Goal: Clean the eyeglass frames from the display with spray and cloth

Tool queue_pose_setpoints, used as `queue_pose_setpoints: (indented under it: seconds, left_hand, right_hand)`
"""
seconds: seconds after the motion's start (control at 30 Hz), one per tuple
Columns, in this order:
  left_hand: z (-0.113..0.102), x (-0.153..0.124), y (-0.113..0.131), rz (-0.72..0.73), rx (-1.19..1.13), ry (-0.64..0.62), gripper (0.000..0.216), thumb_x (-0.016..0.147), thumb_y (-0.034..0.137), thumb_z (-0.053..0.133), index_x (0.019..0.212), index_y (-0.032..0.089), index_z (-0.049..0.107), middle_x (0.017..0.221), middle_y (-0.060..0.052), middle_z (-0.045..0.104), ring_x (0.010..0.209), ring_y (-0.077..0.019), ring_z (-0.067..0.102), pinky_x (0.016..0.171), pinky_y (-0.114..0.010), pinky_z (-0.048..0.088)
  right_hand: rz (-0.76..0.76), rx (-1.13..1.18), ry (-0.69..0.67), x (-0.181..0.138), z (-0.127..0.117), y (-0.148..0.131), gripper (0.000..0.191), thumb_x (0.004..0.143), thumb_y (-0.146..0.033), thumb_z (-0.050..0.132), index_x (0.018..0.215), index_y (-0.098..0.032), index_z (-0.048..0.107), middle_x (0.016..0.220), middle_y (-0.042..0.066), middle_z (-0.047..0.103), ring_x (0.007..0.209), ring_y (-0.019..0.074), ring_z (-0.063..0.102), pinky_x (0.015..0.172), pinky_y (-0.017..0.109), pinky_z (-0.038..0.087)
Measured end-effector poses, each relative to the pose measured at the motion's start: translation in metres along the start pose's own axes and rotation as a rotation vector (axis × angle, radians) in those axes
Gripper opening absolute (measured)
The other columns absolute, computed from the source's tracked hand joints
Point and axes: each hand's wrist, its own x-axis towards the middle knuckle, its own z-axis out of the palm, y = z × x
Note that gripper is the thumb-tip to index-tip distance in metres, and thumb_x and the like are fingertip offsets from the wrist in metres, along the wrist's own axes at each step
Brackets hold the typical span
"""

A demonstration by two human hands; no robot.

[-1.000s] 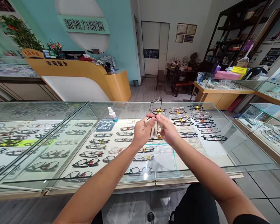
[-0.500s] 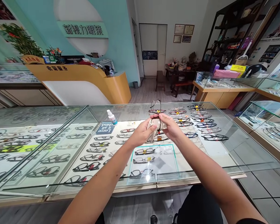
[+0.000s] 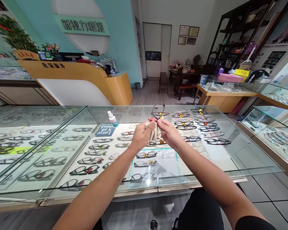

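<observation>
Above the glass counter, my left hand (image 3: 144,132) is closed on a pale beige cloth (image 3: 154,132), its thumb pressed into the folds. My right hand (image 3: 167,130) pinches a pair of dark-framed eyeglasses (image 3: 157,111) near the middle, touching the cloth as well. One lens rim sticks up above the fingertips; the other part of the frame is hidden by cloth and fingers. Both hands meet at the glasses. To their left, a white spray bottle (image 3: 112,119) with a blue label stands upright on the counter top.
The glass display counter (image 3: 194,174) holds rows of eyeglass frames (image 3: 87,170) and a blue printed card (image 3: 105,130). Beyond it are a yellow reception desk (image 3: 120,86), a wooden bench (image 3: 163,82) and a grey bin (image 3: 137,85). Another glass case (image 3: 273,127) stands at the right.
The eyeglasses have tilted and turned within my fingers, and the cloth now bunches differently, hanging between both hands. The view has shifted slightly. The spray bottle stays on the counter.
</observation>
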Motion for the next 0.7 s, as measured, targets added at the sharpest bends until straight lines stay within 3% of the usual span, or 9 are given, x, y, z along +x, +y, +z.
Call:
queue_pose_setpoints:
  seconds: [0.13, 0.27, 0.4, 0.5, 0.6, 0.63, 0.7]
  left_hand:
    - [-0.001, 0.005, -0.004, 0.106, 0.072, 0.001, 0.069, 0.094, 0.087, 0.065, 0.095, 0.019, 0.074, 0.079, -0.002, 0.07, 0.07, -0.0151, 0.064, 0.066, -0.026, 0.055]
    - [-0.007, 0.013, -0.008, 0.12, 0.071, 0.089, 0.068, 0.096, 0.087, 0.062, 0.084, 0.02, 0.067, 0.07, 0.0, 0.061, 0.061, -0.0133, 0.055, 0.054, -0.024, 0.045]
    - [-0.025, 0.024, -0.008, 0.152, 0.0, 0.193, 0.061, 0.095, 0.082, 0.068, 0.107, 0.023, 0.072, 0.069, 0.003, 0.057, 0.055, -0.0133, 0.048, 0.048, -0.025, 0.037]
    - [-0.037, 0.026, -0.004, 0.26, 0.084, 0.228, 0.05, 0.101, 0.073, 0.066, 0.092, 0.023, 0.069, 0.059, 0.007, 0.04, 0.051, -0.0125, 0.034, 0.049, -0.026, 0.027]
    - [-0.04, 0.021, -0.001, 0.476, 0.376, 0.299, 0.053, 0.1, 0.064, 0.072, 0.073, 0.022, 0.054, 0.065, 0.003, 0.048, 0.059, -0.0131, 0.042, 0.058, -0.029, 0.037]
    - [-0.039, 0.02, 0.0, 0.55, 0.466, 0.322, 0.05, 0.097, 0.064, 0.078, 0.078, 0.022, 0.057, 0.074, 0.001, 0.056, 0.065, -0.0142, 0.049, 0.063, -0.03, 0.042]
    - [-0.036, 0.018, -0.001, 0.674, 0.593, 0.325, 0.055, 0.087, 0.069, 0.087, 0.108, 0.022, 0.068, 0.098, -0.004, 0.068, 0.081, -0.0183, 0.061, 0.075, -0.033, 0.053]
  right_hand:
    - [-0.036, -0.055, 0.025, 0.004, -0.005, -0.005, 0.044, 0.073, -0.059, 0.098, 0.093, -0.022, 0.084, 0.119, 0.009, 0.087, 0.113, 0.0263, 0.077, 0.096, 0.036, 0.06]
    - [-0.129, -0.044, 0.066, 0.008, -0.016, -0.018, 0.045, 0.074, -0.059, 0.099, 0.097, -0.023, 0.086, 0.125, 0.008, 0.086, 0.113, 0.0225, 0.077, 0.104, 0.035, 0.059]
    - [-0.205, -0.123, 0.112, 0.011, -0.031, -0.035, 0.041, 0.079, -0.06, 0.094, 0.099, -0.025, 0.083, 0.121, 0.007, 0.085, 0.115, 0.0214, 0.076, 0.104, 0.034, 0.057]
    - [-0.256, -0.33, 0.106, 0.01, -0.038, -0.043, 0.036, 0.09, -0.061, 0.081, 0.094, -0.025, 0.078, 0.104, 0.006, 0.083, 0.108, 0.0229, 0.075, 0.1, 0.036, 0.056]
    - [-0.365, -0.699, 0.102, 0.007, -0.038, -0.045, 0.034, 0.1, -0.054, 0.067, 0.086, -0.024, 0.074, 0.093, 0.004, 0.079, 0.096, 0.0223, 0.069, 0.094, 0.037, 0.05]
    - [-0.407, -0.825, 0.1, 0.006, -0.037, -0.045, 0.033, 0.101, -0.051, 0.063, 0.084, -0.024, 0.072, 0.091, 0.004, 0.077, 0.093, 0.0221, 0.067, 0.093, 0.037, 0.048]
    - [-0.461, -1.014, 0.082, 0.003, -0.034, -0.044, 0.032, 0.103, -0.044, 0.058, 0.08, -0.023, 0.069, 0.087, 0.004, 0.075, 0.09, 0.0223, 0.065, 0.092, 0.038, 0.044]
